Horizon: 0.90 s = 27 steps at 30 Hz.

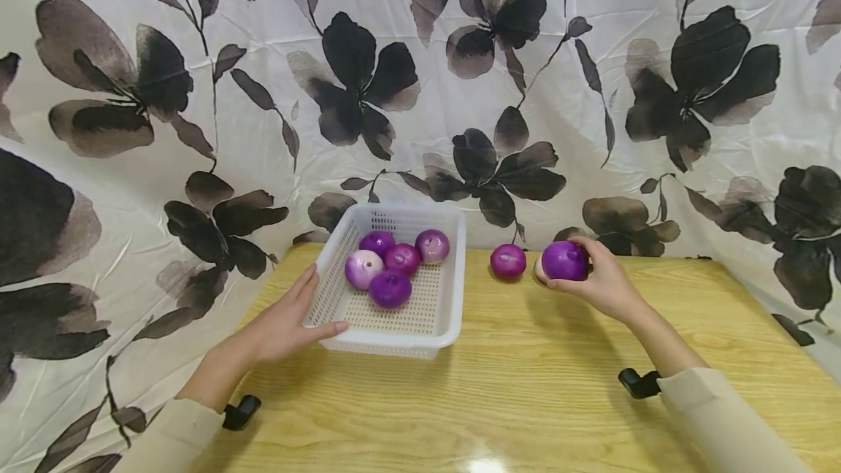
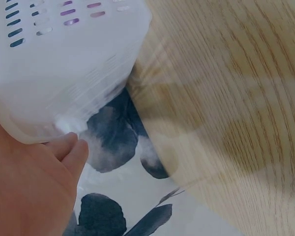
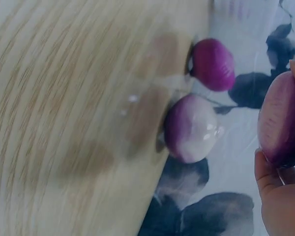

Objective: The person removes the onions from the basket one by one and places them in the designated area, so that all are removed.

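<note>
a deep purple onion [image 1: 564, 260] is gripped in the right hand [image 1: 601, 285], fingers curled round it, held at the far edge of the wooden table [image 1: 539, 378]. just beside it, a smaller purple onion [image 1: 508, 260] is seen (a paler one shows only in the right wrist view). the white basket [image 1: 430, 327], five onions inside, is touched at its near left rim by the left hand [image 1: 282, 327], fingers straight and relaxed

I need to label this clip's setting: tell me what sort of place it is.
Likely a staged recording set, not a kitchen: a floral cloth drapes the whole background behind a bare wooden table, with only a white basket of purple onions on it.
</note>
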### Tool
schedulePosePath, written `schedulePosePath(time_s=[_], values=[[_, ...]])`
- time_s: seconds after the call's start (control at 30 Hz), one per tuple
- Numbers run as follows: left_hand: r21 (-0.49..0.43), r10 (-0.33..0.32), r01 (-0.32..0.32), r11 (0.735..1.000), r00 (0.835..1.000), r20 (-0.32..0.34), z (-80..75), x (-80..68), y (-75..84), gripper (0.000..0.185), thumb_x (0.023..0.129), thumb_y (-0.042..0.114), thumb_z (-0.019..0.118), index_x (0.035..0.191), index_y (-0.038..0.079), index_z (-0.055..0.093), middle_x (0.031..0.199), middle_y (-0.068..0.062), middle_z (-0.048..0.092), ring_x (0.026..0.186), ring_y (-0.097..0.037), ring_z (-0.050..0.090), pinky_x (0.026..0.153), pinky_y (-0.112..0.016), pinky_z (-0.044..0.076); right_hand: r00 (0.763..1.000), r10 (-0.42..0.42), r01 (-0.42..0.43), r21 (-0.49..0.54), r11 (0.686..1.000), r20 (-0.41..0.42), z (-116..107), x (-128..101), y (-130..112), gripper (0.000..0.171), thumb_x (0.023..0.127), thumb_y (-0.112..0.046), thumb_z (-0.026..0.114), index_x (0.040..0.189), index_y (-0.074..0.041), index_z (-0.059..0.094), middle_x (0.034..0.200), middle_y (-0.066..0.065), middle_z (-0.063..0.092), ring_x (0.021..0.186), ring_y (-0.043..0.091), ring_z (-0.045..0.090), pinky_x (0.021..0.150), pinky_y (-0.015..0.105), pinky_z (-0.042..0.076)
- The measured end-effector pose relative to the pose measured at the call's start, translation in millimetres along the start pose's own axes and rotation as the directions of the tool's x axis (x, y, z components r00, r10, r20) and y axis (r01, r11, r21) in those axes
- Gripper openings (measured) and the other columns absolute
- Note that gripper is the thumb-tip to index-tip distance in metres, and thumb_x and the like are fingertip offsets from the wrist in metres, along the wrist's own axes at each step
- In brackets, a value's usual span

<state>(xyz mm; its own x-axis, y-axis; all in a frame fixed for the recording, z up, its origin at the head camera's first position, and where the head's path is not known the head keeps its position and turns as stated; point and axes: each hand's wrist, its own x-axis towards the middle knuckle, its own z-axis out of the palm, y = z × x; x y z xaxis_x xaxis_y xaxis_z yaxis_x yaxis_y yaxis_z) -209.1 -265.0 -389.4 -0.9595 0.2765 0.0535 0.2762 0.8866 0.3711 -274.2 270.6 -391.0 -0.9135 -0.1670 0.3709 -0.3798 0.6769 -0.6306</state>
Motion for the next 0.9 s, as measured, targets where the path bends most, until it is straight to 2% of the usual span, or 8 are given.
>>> schedulePosePath(time_s=[0.17, 0.37, 0.6, 0.9], values=[[-0.003, 0.01, -0.01, 1.0, 1.0, -0.001, -2.4, -1.1, 2.2, 0.121, 0.089, 0.077, 0.057, 0.161, -0.005, 0.005, 0.171, -0.019, -0.004, 0.152, -0.049, 0.015, 0.119, -0.063, 0.023, 0.999, -0.018, 0.018, -0.021, 1.0, -0.027, -8, -4, 10, 0.082, 0.079, -0.025, 0.091, 0.143, 0.004, 0.048, 0.139, 0.03, 0.051, 0.126, 0.045, 0.05, 0.099, 0.064, 0.048], [-0.004, 0.017, -0.017, 1.0, 1.0, -0.001, -1.7, -1.1, 2.2, 0.122, 0.088, 0.077, 0.057, 0.161, -0.005, 0.005, 0.171, -0.019, -0.004, 0.152, -0.049, 0.015, 0.12, -0.062, 0.023, 0.998, -0.018, 0.014, -0.072, 0.997, -0.056, -17, -5, 25, 0.084, 0.079, -0.016, 0.089, 0.145, 0.01, 0.044, 0.134, 0.036, 0.048, 0.122, 0.05, 0.047, 0.098, 0.069, 0.046], [-0.001, 0.015, -0.015, 1.0, 1.0, -0.004, -1.6, 0.4, 1.7, 0.122, 0.088, 0.077, 0.057, 0.161, -0.005, 0.005, 0.171, -0.018, -0.005, 0.153, -0.048, 0.014, 0.12, -0.062, 0.022, 0.995, 0.062, -0.069, -0.099, 0.993, -0.079, -27, -1, 39, 0.087, 0.082, -0.022, 0.087, 0.148, 0.009, 0.04, 0.133, 0.039, 0.041, 0.121, 0.054, 0.044, 0.098, 0.074, 0.042], [-0.011, 0.015, -0.015, 1.0, 1.0, -0.006, -0.9, -0.1, 0.2, 0.122, 0.088, 0.076, 0.058, 0.161, -0.006, 0.005, 0.171, -0.019, -0.003, 0.153, -0.047, 0.014, 0.12, -0.061, 0.022, 0.991, 0.115, -0.122, -0.133, 0.984, -0.061, -27, 2, 56, 0.086, 0.083, -0.028, 0.085, 0.145, 0.012, 0.041, 0.131, 0.042, 0.044, 0.12, 0.056, 0.045, 0.099, 0.073, 0.041]])
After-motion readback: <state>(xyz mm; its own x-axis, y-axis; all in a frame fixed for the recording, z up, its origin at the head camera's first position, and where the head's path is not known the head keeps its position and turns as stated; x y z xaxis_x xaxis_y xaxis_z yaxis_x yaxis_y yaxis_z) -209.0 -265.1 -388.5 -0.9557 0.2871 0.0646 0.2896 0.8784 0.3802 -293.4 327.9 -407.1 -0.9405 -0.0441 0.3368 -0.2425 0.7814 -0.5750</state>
